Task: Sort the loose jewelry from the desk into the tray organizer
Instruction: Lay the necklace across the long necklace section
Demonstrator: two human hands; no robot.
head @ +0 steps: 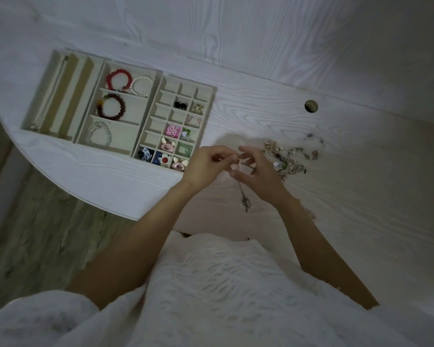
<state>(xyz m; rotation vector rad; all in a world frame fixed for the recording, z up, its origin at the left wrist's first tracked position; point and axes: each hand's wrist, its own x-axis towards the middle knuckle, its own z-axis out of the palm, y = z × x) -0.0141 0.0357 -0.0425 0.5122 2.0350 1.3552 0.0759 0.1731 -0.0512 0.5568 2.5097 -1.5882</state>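
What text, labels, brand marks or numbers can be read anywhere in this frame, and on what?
None. No lettering shows on the tray organizer, the desk or the loose jewelry; the jewelry pieces are too small and dim to show any markings.

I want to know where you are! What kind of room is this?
Probably a bedroom or home desk corner: a white wood-grain desk with a cable hole, and a jewelry tray organizer.

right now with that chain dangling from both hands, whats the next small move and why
Probably carry the chain left to the long slots of the tray organizer. Both the left hand and right hand pinch its top end while it hangs free over the desk. Bracelets and small pieces fill the other sections; the long slots look suited to a chain.
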